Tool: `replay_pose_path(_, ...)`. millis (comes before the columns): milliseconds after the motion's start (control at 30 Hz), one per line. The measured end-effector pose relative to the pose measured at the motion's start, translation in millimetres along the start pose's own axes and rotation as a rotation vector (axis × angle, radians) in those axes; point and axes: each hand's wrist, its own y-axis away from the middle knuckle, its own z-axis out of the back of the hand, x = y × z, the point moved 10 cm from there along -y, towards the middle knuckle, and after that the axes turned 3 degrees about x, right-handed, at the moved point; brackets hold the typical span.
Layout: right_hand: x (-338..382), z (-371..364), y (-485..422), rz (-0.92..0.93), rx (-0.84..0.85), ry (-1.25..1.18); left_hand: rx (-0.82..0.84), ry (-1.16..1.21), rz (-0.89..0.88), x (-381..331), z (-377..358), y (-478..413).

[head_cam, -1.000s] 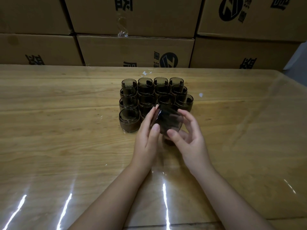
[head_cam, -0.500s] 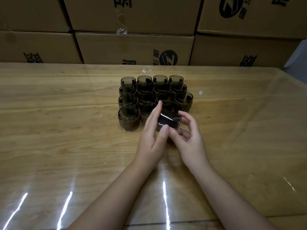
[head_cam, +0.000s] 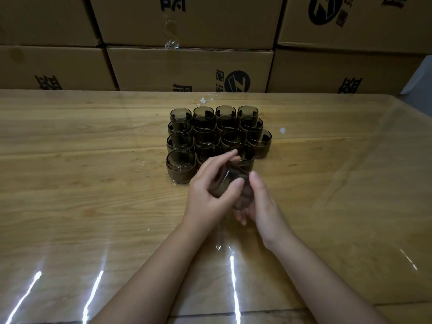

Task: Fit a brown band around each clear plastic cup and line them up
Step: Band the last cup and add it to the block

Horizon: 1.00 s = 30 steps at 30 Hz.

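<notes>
Both hands hold one clear cup (head_cam: 230,183) just above the table, tilted on its side, blurred by motion. My left hand (head_cam: 210,188) grips it from the left with thumb and fingers curled round it. My right hand (head_cam: 259,202) cups it from the right and below. Whether a brown band sits on this cup I cannot tell. Behind the hands stands a block of several banded cups (head_cam: 217,134) in rows, each with a brown band round its lower half. The nearest left one (head_cam: 180,166) stands at the front corner.
The wooden table (head_cam: 93,195) carries a glossy clear cover with light streaks near the front edge. Stacked cardboard boxes (head_cam: 189,66) wall off the far edge. A small white scrap (head_cam: 282,130) lies right of the cups, and clear plastic bits (head_cam: 205,99) lie behind them.
The hands have drawn the cup a little nearer and lower, and closed more tightly round it. The cup has turned in the grip. The rows of banded cups have not moved.
</notes>
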Motion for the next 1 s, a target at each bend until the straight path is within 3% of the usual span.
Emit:
replay_pose_path(167,1,-2,5,0.037,-0.052,0.008,-0.027,0.018,-0.017,-10,-3,3)
replay_pose_path(367,27,15,21,0.201,-0.307,0.370,-0.173,0.444,0.360,18,-16,11)
replay_pose_path(600,69,1,34,0.494,-0.378,0.833,-0.283,0.861,0.657,46,-39,29)
replay_pose_path(667,72,0,33,0.495,-0.389,0.909,-0.279,0.811,0.671,50,-36,30)
replay_pose_path(800,72,4,32,0.497,-0.391,0.889,-0.139,0.281,0.421,33,-21,18)
replay_pose_path(1000,81,4,41,0.633,-0.414,0.817,-0.047,0.304,0.411,31,-33,19)
